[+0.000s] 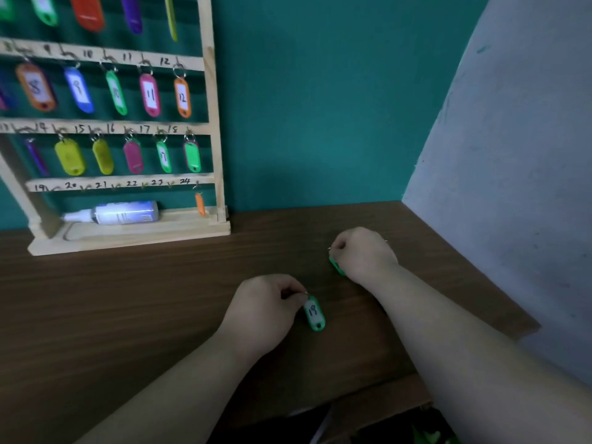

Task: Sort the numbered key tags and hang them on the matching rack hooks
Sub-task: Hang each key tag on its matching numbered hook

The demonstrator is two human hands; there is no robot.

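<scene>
As the left hand (266, 302) pinches the ring of tag 19 (314, 314) — green oval plastic — the right hand (363, 251), knuckles up, pinches a second tag (337, 266) at the wood-grain table (128, 299).

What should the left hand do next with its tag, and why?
Probably lift the left hand with its green tag toward the hook marked 19 low on the rack: the tag seems to read 19 and that hook looks bare. The right hand's second tag shows no number.

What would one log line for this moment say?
left hand: pinches green tag 19 | right hand: grips second green tag | hook 19: empty
</scene>
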